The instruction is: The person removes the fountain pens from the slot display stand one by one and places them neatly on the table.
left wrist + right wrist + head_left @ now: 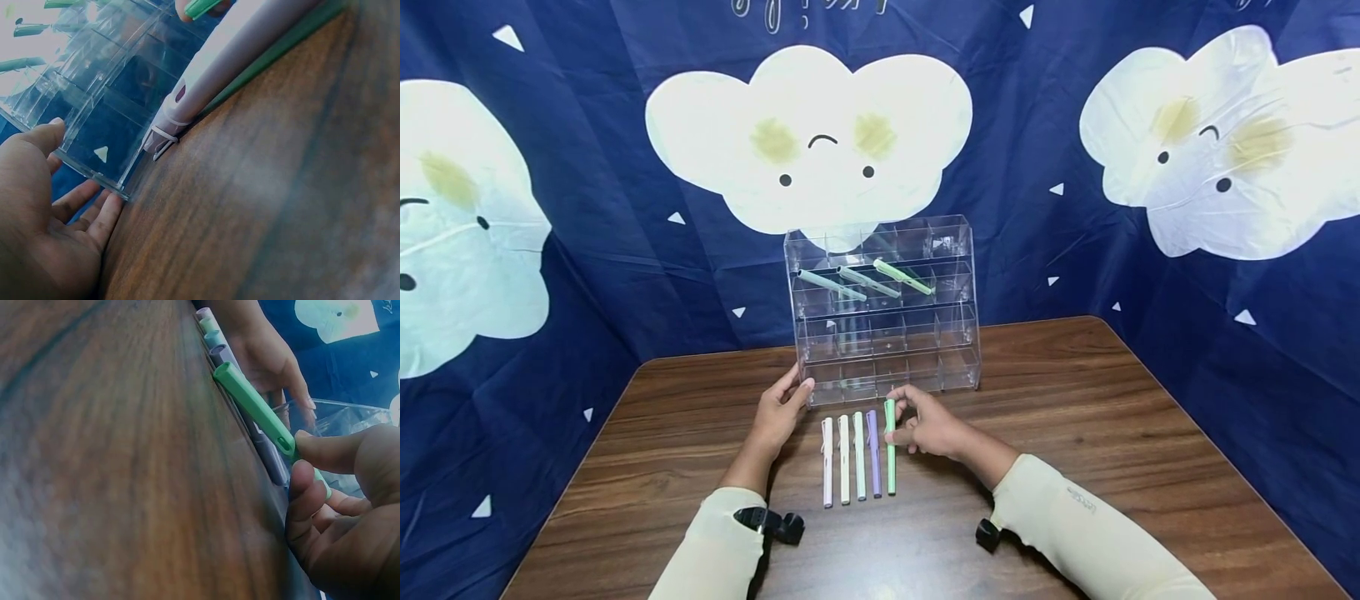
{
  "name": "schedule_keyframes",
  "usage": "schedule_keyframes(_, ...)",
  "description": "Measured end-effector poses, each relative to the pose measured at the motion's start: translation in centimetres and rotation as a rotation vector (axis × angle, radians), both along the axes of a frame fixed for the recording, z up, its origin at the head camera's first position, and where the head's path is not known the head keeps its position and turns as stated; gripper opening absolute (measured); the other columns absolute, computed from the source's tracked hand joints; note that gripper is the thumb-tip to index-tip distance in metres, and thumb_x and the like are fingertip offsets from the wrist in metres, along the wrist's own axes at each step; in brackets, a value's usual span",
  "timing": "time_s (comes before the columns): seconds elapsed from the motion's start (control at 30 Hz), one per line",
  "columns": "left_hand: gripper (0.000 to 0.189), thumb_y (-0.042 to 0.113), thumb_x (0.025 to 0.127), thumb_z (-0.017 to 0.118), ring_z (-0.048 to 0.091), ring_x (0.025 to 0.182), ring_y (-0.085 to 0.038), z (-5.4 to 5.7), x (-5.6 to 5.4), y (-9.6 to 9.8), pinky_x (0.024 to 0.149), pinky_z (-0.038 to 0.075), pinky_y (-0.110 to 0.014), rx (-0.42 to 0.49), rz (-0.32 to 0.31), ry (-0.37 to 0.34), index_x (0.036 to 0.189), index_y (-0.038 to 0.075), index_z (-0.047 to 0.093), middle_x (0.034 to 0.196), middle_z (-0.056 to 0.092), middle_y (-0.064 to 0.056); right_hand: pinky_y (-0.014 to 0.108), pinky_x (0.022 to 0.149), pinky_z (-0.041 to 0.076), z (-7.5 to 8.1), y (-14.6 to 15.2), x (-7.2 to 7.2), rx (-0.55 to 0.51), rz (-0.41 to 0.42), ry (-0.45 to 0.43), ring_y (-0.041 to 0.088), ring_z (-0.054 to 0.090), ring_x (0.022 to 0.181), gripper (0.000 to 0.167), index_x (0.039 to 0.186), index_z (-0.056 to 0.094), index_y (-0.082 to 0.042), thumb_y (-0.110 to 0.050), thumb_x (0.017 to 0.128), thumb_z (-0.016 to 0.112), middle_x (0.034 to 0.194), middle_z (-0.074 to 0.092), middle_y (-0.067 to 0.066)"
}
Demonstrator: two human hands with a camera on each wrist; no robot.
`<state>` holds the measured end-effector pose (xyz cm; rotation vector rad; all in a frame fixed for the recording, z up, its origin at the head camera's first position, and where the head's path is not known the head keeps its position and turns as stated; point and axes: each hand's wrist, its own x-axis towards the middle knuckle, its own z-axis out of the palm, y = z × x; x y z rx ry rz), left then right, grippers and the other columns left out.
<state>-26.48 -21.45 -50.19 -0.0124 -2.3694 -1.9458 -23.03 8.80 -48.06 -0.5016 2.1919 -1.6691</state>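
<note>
My left hand (777,415) holds the lower left corner of a clear tiered rack (887,342), its thumb in front and its fingers along the side. With thumb and fingers, my right hand (928,425) pinches a bright green pen (891,467) near its clip end. In the right wrist view that green pen (256,403) slants above the others. Left of it, side by side on the table, lie a purple pen (874,458), a pale green pen (859,458), a cream pen (844,462) and a pale pink pen (827,467).
An upper tier of the rack bears two pale bluish pens (831,285) (868,282) and a light green pen (902,277), all lying slantwise. The rack stands near the back of the wooden table (685,450). A blue cloth (1022,275) with white clouds hangs behind.
</note>
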Motion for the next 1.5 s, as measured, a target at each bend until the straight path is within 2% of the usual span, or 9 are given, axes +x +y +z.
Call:
schedule_keyframes(0.13, 0.06, 0.025, 0.112, 0.066, 0.063, 0.118, -0.001, 0.1, 0.2, -0.2, 0.094, 0.057, -0.013, -0.006, 0.004, -0.001, 0.168, 0.018, 0.045, 0.164, 0.055, -0.021, 0.022, 0.051, 0.045, -0.5, 0.0, -0.2, -0.01, 0.009, -0.019, 0.015, 0.057, 0.062, 0.067, 0.149, 0.05, 0.005, 0.0, 0.09, 0.083, 0.12, 0.057, 0.015)
schedule_keyframes(0.37, 0.06, 0.024, 0.112, 0.066, 0.062, 0.105, 0.012, 0.2, 0.4, -0.4, 0.092, 0.056, -0.011, -0.007, -0.002, 0.006, 0.168, 0.019, 0.045, 0.161, 0.058, -0.023, 0.023, 0.049, 0.045, -1.4, -0.2, -0.8, -0.018, -0.001, -0.04, 0.015, 0.057, 0.062, 0.069, 0.149, 0.054, 0.003, -0.004, 0.088, 0.086, 0.12, 0.059, 0.014)
schedule_keyframes(0.53, 0.06, 0.024, 0.112, 0.066, 0.062, 0.104, 0.015, 0.3, 0.2, -0.4, 0.092, 0.056, -0.011, 0.006, -0.001, -0.001, 0.168, 0.019, 0.045, 0.161, 0.057, -0.023, 0.022, 0.046, 0.043, -1.5, -0.4, -1.1, -0.013, 0.001, -0.032, 0.014, 0.056, 0.058, 0.068, 0.148, 0.056, 0.003, -0.006, 0.087, 0.087, 0.119, 0.06, 0.014)
schedule_keyframes(0.97, 0.06, 0.026, 0.112, 0.066, 0.063, 0.117, -0.001, 0.6, 0.2, -0.3, 0.1, 0.057, -0.018, 0.002, -0.003, -0.014, 0.168, 0.022, 0.045, 0.164, 0.056, -0.02, 0.022, 0.044, 0.042, -1.3, -0.4, -1.2, 0.009, -0.002, -0.042, 0.013, 0.054, 0.056, 0.069, 0.147, 0.058, 0.002, -0.007, 0.086, 0.088, 0.12, 0.059, 0.011)
schedule_keyframes(1.3, 0.059, 0.025, 0.112, 0.066, 0.063, 0.109, 0.008, 0.4, 0.1, -0.1, 0.097, 0.057, -0.016, 0.009, -0.005, -0.005, 0.167, 0.02, 0.046, 0.162, 0.057, -0.021, 0.022, 0.047, 0.044, -1.3, -0.4, -1.0, 0.044, 0.016, -0.032, 0.013, 0.055, 0.058, 0.067, 0.148, 0.058, 0.002, -0.008, 0.088, 0.086, 0.121, 0.056, 0.011)
schedule_keyframes(1.5, 0.06, 0.026, 0.112, 0.066, 0.063, 0.124, -0.008, 0.3, 0.1, 0.0, 0.093, 0.055, -0.01, -0.005, 0.002, -0.011, 0.167, 0.02, 0.046, 0.163, 0.056, -0.02, 0.023, 0.048, 0.045, -1.1, -0.5, -0.8, 0.073, 0.02, -0.007, 0.013, 0.056, 0.058, 0.07, 0.151, 0.055, 0.005, -0.009, 0.089, 0.085, 0.124, 0.056, 0.013)
